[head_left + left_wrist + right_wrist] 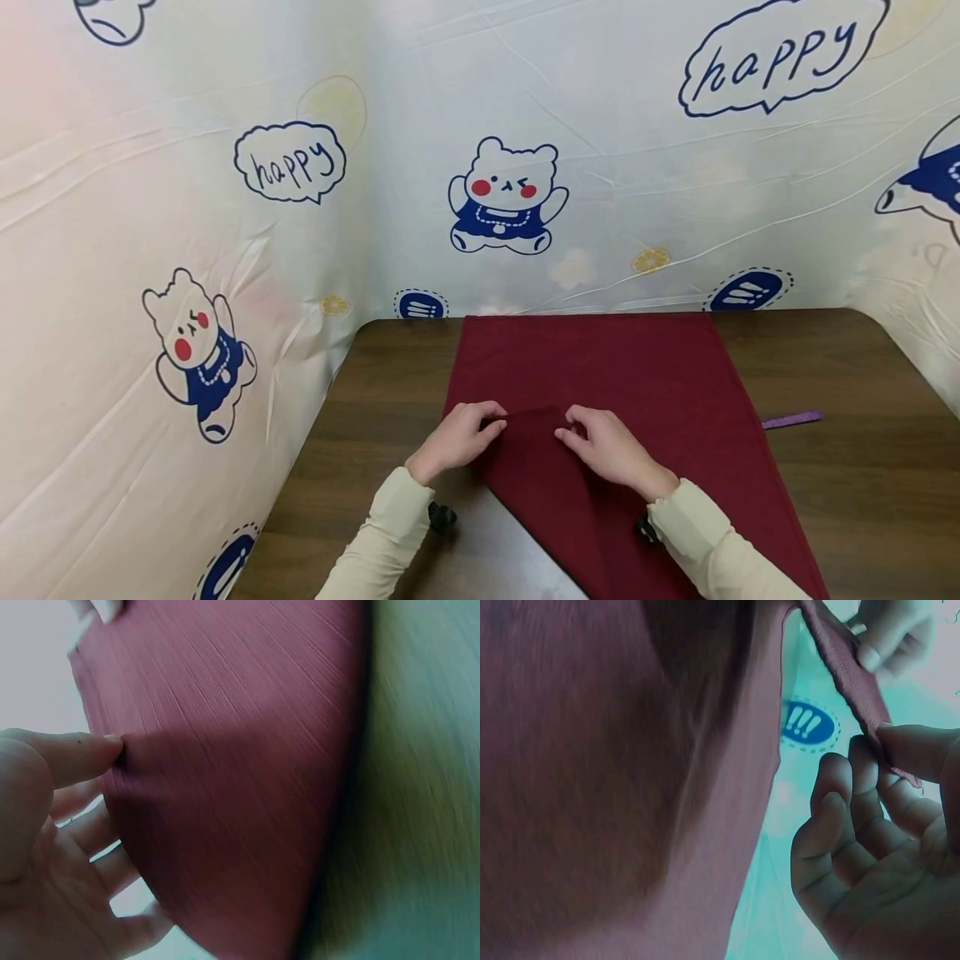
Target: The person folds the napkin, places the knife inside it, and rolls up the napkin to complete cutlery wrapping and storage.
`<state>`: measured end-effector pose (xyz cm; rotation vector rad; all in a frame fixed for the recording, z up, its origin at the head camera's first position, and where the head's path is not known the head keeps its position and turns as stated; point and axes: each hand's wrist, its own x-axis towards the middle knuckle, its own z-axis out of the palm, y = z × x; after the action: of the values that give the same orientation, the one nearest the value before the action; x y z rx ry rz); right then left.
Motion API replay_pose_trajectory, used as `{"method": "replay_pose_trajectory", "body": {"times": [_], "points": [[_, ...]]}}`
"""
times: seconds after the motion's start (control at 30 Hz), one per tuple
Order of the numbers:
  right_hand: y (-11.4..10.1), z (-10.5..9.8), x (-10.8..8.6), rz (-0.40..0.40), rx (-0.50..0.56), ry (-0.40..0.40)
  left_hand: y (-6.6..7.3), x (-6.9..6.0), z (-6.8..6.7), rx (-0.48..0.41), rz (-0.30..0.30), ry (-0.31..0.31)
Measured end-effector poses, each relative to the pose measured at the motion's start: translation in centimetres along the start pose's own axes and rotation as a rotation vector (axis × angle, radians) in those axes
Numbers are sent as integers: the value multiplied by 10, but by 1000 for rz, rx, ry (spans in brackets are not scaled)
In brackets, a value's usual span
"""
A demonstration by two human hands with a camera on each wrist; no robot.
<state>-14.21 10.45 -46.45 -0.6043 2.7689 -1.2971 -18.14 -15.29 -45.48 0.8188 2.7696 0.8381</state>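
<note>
A dark red cloth [630,367] lies over the table, its near left part lifted and folded back between the hands. The left hand [457,435] pinches the cloth's raised edge; in the left wrist view its thumb presses on the cloth [225,750] with the fingers behind. The right hand [611,446] pinches the same edge a short way to the right. In the right wrist view, thumb and fingers of the right hand [885,855] hold a corner of the cloth [855,682], and the left hand's fingertips [870,656] grip farther along.
A purple strip [792,419] lies on the wooden table [885,467], right of the cloth. A greyish surface [517,542] shows below the lifted edge. Behind and to the left hangs a pale printed curtain [405,150] with bears and lettering.
</note>
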Motion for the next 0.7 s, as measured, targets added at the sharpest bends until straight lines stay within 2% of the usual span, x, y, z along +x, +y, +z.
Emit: {"method": "replay_pose_trajectory", "body": {"times": [0.2, 0.37, 0.53, 0.7], "points": [[14, -17, 6, 39, -85, 32, -29, -1, -2, 72, -93, 73], [32, -32, 11, 75, -141, 53, -44, -3, 5, 90, -173, 106], [51, -45, 16, 133, -163, 57, -48, -2, 9, 81, -183, 119], [68, -59, 21, 182, -193, 81, -45, 4, 10, 55, -176, 82]]}}
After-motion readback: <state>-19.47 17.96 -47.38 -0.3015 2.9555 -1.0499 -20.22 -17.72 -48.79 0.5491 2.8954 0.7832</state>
